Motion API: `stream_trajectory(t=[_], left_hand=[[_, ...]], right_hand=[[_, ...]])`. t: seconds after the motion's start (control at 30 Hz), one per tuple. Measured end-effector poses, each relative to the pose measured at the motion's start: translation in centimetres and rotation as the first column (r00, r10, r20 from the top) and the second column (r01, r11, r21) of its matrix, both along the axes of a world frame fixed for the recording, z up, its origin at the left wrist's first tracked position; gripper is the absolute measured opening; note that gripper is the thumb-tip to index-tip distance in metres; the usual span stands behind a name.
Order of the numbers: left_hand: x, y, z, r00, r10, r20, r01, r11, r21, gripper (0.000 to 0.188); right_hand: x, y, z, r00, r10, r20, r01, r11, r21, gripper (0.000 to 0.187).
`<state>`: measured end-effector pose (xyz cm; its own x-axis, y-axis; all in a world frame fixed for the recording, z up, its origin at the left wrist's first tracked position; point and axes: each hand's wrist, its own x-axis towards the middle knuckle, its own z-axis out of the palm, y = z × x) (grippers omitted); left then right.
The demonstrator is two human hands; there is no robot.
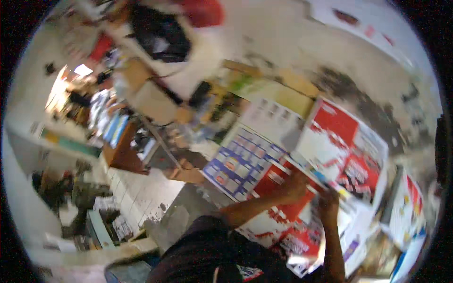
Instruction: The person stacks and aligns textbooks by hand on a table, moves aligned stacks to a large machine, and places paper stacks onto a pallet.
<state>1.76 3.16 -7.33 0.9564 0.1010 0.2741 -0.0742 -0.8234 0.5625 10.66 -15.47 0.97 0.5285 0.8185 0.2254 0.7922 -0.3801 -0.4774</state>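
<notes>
A red and white printed sheet (302, 240) lies right in front of me, tilted across the work surface. My left hand (293, 187) rests over its upper part, the arm reaching in from the left. Close by, my right hand (329, 199) is at the sheet's far right edge. Motion smears the fingers of both hands, so their grip is unclear. Beyond them lies a similar red and white printed sheet (332, 123). To the left of my hands is a blue and white printed sheet (240, 158) with a grid of small pictures.
A brown box (123, 152) with papers stands at the left. Farther off are a black bag-like object (163, 40) and a red round object (204, 12). More printed sheets (406, 207) stand at the right. A dark patch (351, 96) marks the floor beyond.
</notes>
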Motion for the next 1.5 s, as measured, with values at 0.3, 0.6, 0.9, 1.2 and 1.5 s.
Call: stream_trajectory(t=[0.3, 0.6, 0.9, 1.2, 1.5], left_hand=[[-0.4, -0.1, 2.3, 1.0, -0.006, 0.021, 0.006, 1.0, 0.028, 0.023], [-0.5, -0.4, 1.4, 0.996, -0.013, 0.089, -0.003, 0.984, 0.18, 0.018], [-0.8, -0.4, 2.2, 0.992, -0.094, 0.081, 0.076, 0.977, 0.198, 0.028], [0.5, 0.4, 4.5, 0.996, -0.09, 0.021, 0.084, 0.973, 0.214, 0.032], [-6.2, 12.9, 11.3, 0.87, 0.029, -0.493, -0.258, 0.877, -0.405, 0.029]], right_hand=[[1.8, -1.5, -4.2, 0.986, -0.093, -0.137, 0.098, 0.995, 0.033, 0.02], [-0.2, -2.0, -5.1, 0.99, -0.14, -0.029, 0.142, 0.985, 0.097, 0.025], [-0.4, -2.6, -6.5, 0.997, -0.042, 0.064, 0.033, 0.99, 0.136, 0.032], [-0.2, -2.6, -3.3, 0.975, -0.219, 0.05, 0.219, 0.976, 0.002, 0.029], [2.4, -18.6, 3.8, 0.372, -0.309, -0.875, 0.443, 0.888, -0.125, 0.023]])
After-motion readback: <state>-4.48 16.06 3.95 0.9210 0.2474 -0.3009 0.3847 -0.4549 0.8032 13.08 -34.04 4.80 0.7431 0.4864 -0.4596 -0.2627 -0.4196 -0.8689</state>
